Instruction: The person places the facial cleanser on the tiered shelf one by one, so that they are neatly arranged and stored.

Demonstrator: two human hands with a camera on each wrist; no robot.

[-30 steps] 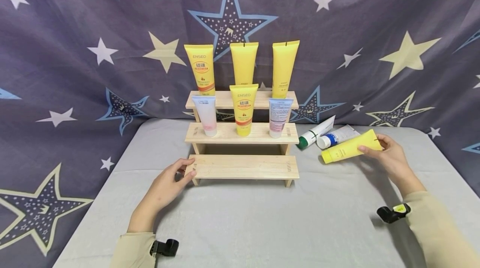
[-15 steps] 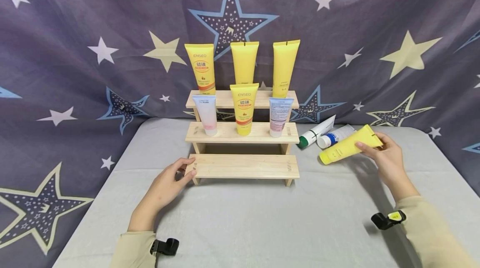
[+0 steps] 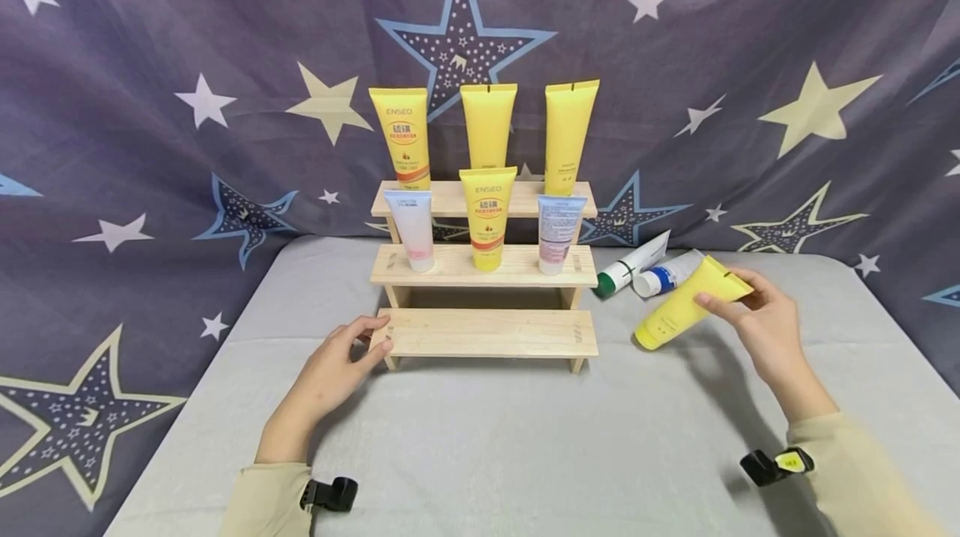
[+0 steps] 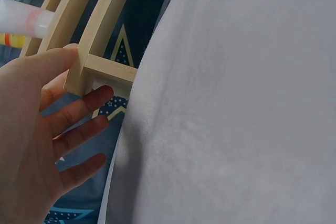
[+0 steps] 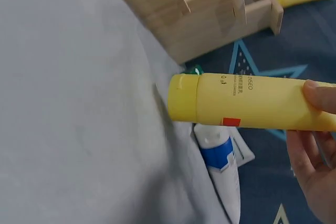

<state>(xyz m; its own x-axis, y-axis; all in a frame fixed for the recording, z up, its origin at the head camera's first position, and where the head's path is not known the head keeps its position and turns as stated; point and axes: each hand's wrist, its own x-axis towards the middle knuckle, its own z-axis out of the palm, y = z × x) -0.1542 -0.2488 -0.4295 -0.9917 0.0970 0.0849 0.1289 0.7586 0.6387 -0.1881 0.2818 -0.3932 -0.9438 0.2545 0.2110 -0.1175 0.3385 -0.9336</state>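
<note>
At right of the frame I've got the right hand [image 3: 768, 328] pinching the yellow tube [image 3: 678, 312] near its flat end, cap angled lower left, the blue-banded tube [image 3: 662, 276] just behind. Centre left, I see the left hand [image 3: 330, 370] gripping the wooden stand [image 3: 487, 333] by its bottom step's end, outer fingers spread. Grey cloth [image 3: 525, 454] stretches between the tube and the stand's right edge, and on down to the frame's bottom.
</note>
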